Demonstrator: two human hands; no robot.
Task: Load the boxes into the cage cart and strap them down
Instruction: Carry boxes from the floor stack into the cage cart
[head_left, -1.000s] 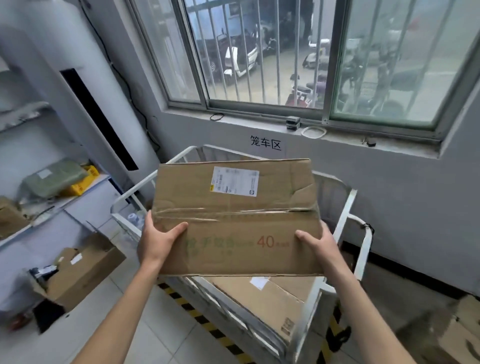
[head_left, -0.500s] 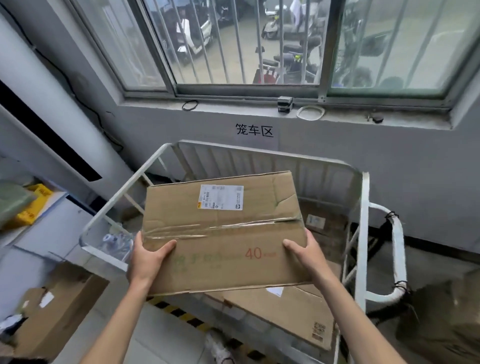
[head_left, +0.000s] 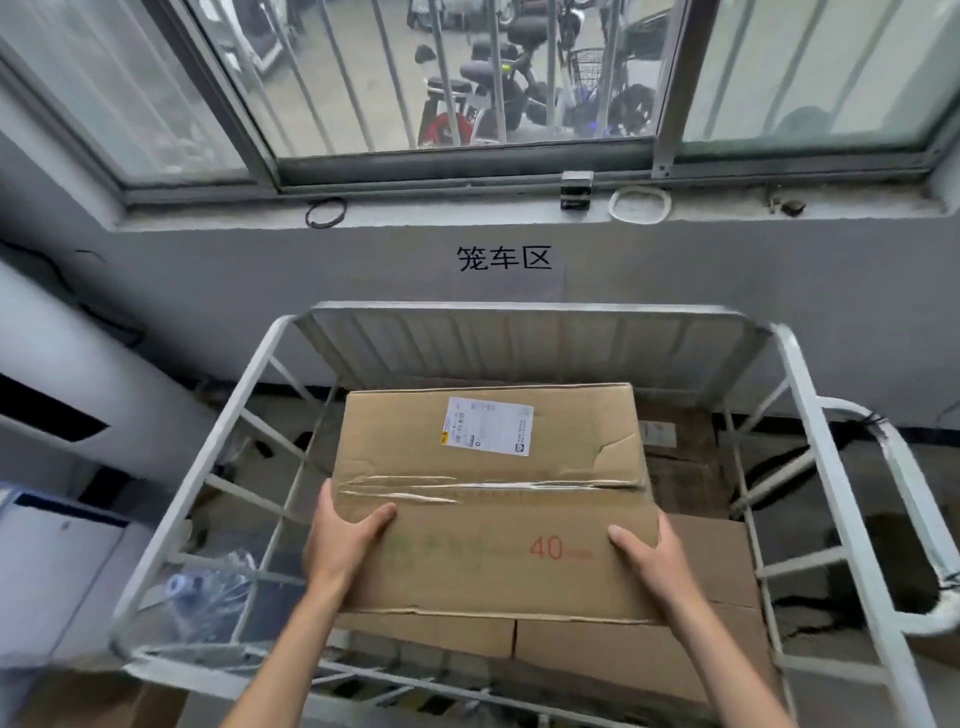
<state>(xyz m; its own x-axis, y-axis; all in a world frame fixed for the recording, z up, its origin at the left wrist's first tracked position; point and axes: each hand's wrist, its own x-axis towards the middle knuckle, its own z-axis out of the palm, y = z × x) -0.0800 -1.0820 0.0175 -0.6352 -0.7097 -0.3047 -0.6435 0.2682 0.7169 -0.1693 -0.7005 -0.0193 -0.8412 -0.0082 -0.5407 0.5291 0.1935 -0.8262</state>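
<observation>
Beyond the left hand (head_left: 348, 540), outward: the left rail of the cage cart (head_left: 208, 467), and just outside it something in clear plastic (head_left: 208, 587), too blurred to name. Grips the near left corner of the cardboard box (head_left: 493, 499) with that hand, thumb on top, fingers hidden underneath. Holds the box about level between the two hands, inside the cart's frame and over the cartons (head_left: 639, 660) already loaded; cannot tell whether touching them yet. Grips the near right corner with the right hand (head_left: 649, 561) the same way, thumb flat on the top face. Past the right hand: more loaded cartons lying lower, then the right rail and a white handle (head_left: 904, 467) with a dark tie round it.

Looks like the setting-down step. Risks splitting the box with a squeeze or a hard drop: top flap creased and torn toward the far right, tape wrinkled along the seam. Risks dipping the far end and catching it on the carton below, with both grips on the near edge only. Risks a tilt to the right on release, given cartons underneath seemingly at different heights. Risks pinched fingers under the near corners on landing, unless slid out sideways first. Shows no strap across the load; strapping not yet done, and a loosely seated box likely to shift under it.
</observation>
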